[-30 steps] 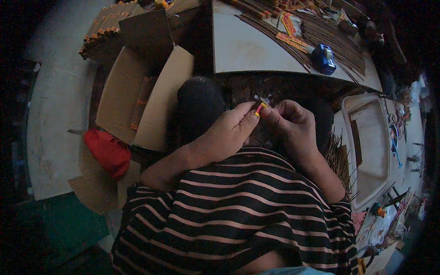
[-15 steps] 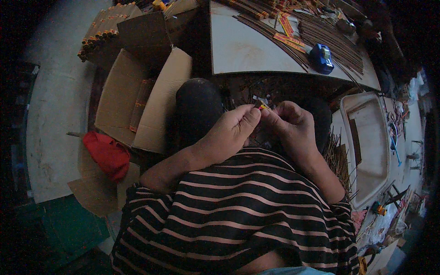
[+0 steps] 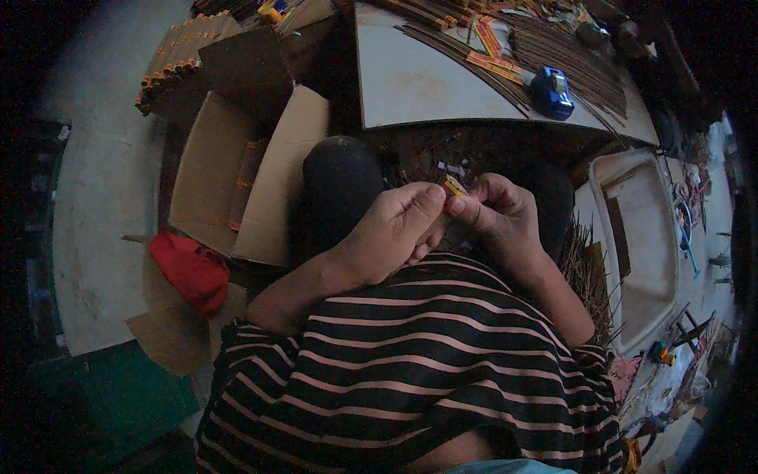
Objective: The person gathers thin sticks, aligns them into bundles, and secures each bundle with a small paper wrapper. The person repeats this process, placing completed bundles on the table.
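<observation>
My left hand point(image 3: 399, 220) and my right hand point(image 3: 505, 212) meet above my lap, between my knees. A small yellow-and-red paper label point(image 3: 455, 186) is pinched between the thumbs and fingers of both. Its upper end shows above the thumbs; the rest is hidden by the fingers. On the white tabletop point(image 3: 430, 87) ahead lie similar yellow-and-red paper strips point(image 3: 491, 49) beside many thin dark brown sticks point(image 3: 564, 67). A blue rounded device point(image 3: 552, 93) rests on that table near its front edge.
At left stands an open cardboard box point(image 3: 272, 186) with a few banded bundles point(image 3: 246, 186) inside. Behind it is a stack of banded bundles point(image 3: 178, 59). A red cloth point(image 3: 188, 272) lies left of me. At right are upright thin sticks point(image 3: 588, 272) and a white plastic tub point(image 3: 659, 261).
More of the yellow-and-red label shows above my thumbs now. The lower fingers of my left hand have come into view beneath it. The view has shifted slightly.
</observation>
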The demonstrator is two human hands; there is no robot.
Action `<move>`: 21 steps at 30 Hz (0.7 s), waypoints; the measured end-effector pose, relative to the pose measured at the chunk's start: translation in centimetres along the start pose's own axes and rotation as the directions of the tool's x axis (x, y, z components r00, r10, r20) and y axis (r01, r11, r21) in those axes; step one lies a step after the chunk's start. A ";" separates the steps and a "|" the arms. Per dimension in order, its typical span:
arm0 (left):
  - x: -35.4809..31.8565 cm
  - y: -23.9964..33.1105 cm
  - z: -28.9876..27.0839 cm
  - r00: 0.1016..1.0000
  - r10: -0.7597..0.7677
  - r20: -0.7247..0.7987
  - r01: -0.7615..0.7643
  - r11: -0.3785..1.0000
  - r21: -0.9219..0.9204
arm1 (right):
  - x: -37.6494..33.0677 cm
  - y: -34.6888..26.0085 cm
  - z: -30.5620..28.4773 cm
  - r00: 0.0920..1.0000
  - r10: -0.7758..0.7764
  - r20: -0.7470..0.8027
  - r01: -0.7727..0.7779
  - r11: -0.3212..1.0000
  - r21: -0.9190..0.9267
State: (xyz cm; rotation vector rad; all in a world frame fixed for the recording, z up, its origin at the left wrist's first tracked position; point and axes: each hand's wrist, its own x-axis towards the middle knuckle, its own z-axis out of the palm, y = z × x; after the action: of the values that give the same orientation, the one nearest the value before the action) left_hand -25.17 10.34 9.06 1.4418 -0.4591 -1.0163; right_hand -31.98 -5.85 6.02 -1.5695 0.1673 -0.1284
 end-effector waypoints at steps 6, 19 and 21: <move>0.2 0.0 0.2 1.000 0.014 0.008 -0.014 1.000 0.019 | -0.1 -0.2 -0.2 1.000 0.020 0.000 -0.020 1.000 0.013; 0.3 -0.3 0.5 0.999 0.026 -0.028 -0.024 0.996 0.084 | 0.4 -0.2 -0.5 0.996 -0.070 -0.063 0.068 0.997 -0.029; 0.2 0.0 0.7 0.998 0.035 -0.051 -0.030 0.995 0.098 | 1.2 0.9 -0.2 0.939 -0.278 -0.204 0.256 0.958 -0.128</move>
State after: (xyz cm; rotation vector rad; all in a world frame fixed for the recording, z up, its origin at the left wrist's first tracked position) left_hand -25.59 9.71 9.13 1.5394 -0.4978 -0.9381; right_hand -30.89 -6.26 5.10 -1.6703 0.1335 -0.5164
